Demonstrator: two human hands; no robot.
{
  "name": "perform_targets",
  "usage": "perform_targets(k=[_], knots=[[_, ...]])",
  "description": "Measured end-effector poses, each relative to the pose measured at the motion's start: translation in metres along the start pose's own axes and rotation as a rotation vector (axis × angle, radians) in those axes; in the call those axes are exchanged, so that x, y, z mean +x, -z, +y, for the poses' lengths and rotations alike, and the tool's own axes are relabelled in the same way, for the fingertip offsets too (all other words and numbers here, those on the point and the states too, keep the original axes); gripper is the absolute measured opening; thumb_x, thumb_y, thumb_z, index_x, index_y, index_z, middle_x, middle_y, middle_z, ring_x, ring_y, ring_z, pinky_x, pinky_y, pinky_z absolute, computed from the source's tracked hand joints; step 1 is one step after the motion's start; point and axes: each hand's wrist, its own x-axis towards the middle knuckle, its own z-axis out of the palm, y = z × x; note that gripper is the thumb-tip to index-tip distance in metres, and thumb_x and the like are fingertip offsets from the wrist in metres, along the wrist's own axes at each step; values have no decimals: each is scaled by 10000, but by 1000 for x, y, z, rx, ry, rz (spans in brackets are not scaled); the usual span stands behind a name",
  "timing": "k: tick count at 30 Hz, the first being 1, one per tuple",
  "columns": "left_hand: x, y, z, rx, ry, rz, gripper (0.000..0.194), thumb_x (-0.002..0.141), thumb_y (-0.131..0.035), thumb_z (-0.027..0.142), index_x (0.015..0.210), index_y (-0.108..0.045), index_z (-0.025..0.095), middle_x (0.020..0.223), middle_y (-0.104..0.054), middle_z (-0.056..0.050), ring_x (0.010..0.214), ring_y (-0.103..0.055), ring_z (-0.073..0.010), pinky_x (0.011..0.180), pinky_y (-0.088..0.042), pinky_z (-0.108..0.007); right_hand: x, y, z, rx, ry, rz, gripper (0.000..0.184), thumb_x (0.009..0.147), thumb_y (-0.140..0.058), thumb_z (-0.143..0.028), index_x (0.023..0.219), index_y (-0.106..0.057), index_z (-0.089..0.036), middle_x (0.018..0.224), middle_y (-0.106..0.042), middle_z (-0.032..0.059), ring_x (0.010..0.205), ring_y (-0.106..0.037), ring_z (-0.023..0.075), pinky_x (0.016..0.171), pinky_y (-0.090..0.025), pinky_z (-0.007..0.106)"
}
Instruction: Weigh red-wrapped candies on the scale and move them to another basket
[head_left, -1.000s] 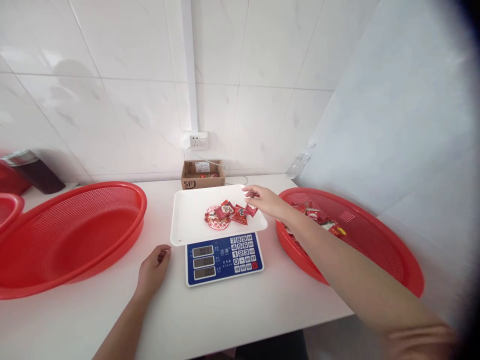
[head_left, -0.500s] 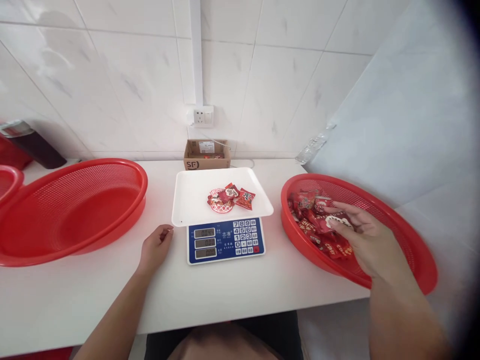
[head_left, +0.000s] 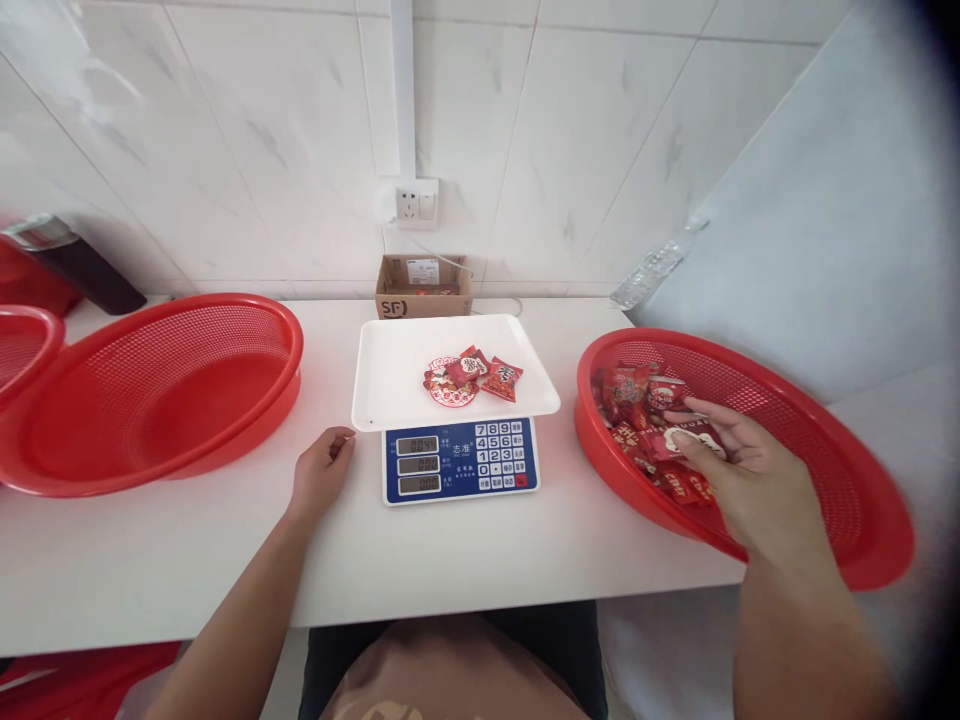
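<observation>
Over the right red basket [head_left: 645, 515], my right hand [head_left: 757, 480] pinches a dark red nougat packet [head_left: 694, 441] between thumb and fingers. Several red snack packets [head_left: 626, 385] lie in the basket beneath it. My left hand [head_left: 322, 470] rests on the table with its fingers curled in, beside the digital scale [head_left: 461, 490]; nothing shows in it. On the scale's white tray [head_left: 390, 375] are a red snack packet with a white label [head_left: 469, 367] and another red packet [head_left: 502, 380], lying over or beside a round red-and-white printed design [head_left: 452, 395].
Another red basket [head_left: 247, 440] stands on the left, with a dark bottle [head_left: 101, 275] lying behind it. A cardboard box [head_left: 424, 300] sits behind the scale, below a wall socket [head_left: 416, 204]. A clear plastic piece [head_left: 660, 265] leans at the right wall.
My view has tilted down slightly, so the table things sit higher in the picture. My right hand keeps the nougat packet over the basket; my left hand stays beside the scale.
</observation>
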Motion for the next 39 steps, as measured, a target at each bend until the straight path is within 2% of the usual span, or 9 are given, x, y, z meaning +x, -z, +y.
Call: perform_targets(k=[6,10,15,24,26,28,31,35,39], knots=[[1,-1,-2,-1,1,-4,253,748,-467,422,884,-576,240,769,-630,18,713,-573,-143,664,-436,-247,-1,-7,-12,73,-63,18,400,731,-618,-321,1126,-585,-267,1047,-619,71,803,-646,191,670,-584,329],[2,-1,-2,-6,2,-2,247,747,-474,428,884,-571,246,761,-622,25,711,-570,-141,671,-435,-247,-2,-19,-22,167,-31,-94,430,753,-598,-336,1176,-532,-287,1127,-583,63,909,-629,206,762,-558,357],[2,0,-2,-17,-6,-8,253,750,-471,430,881,-572,240,750,-618,21,707,-570,-145,662,-436,-247,-2,-50,-33,249,43,-268,588,733,-608,-313,1285,-405,-294,1089,-618,56,964,-613,209,845,-503,402],[5,-2,-10,-55,-45,4,258,750,-474,441,875,-569,236,728,-600,20,677,-560,-144,653,-435,-253,8,-118,-60,231,126,-487,516,771,-553,-261,1266,-415,-210,1060,-660,71,931,-625,184,878,-466,368],[6,-3,-10,-60,-46,-3,258,754,-472,442,883,-566,239,726,-594,23,676,-556,-142,648,-434,-249,13,-131,-67,182,167,-503,552,772,-559,-262,1296,-394,-217,1122,-631,80,998,-597,190,908,-445,370],[5,-2,-10,-59,-42,-7,254,757,-468,440,889,-563,244,730,-593,25,681,-556,-140,648,-434,-248,17,-138,-71,89,258,-431,577,762,-581,-277,1307,-396,-231,1238,-554,91,1118,-520,212,949,-412,387],[4,-1,-8,-54,-38,-8,249,759,-467,438,886,-566,248,744,-604,23,695,-563,-143,659,-436,-249,17,-136,-68,-11,370,-261,530,776,-573,-325,1282,-441,-240,1324,-468,88,1188,-445,236,954,-407,410],[3,0,-5,-53,-44,-8,248,755,-467,427,877,-570,238,745,-616,17,698,-569,-149,670,-440,-253,0,-112,-53,15,375,-151,413,821,-509,-372,1210,-504,-232,1237,-538,87,1093,-523,218,909,-444,402],[3,0,-3,-46,-26,-18,244,754,-467,422,880,-570,240,762,-623,20,709,-574,-145,677,-439,-248,-28,-83,-31,-87,344,-49,301,831,-496,-385,1068,-579,-218,1081,-620,79,975,-579,214,854,-461,380]])
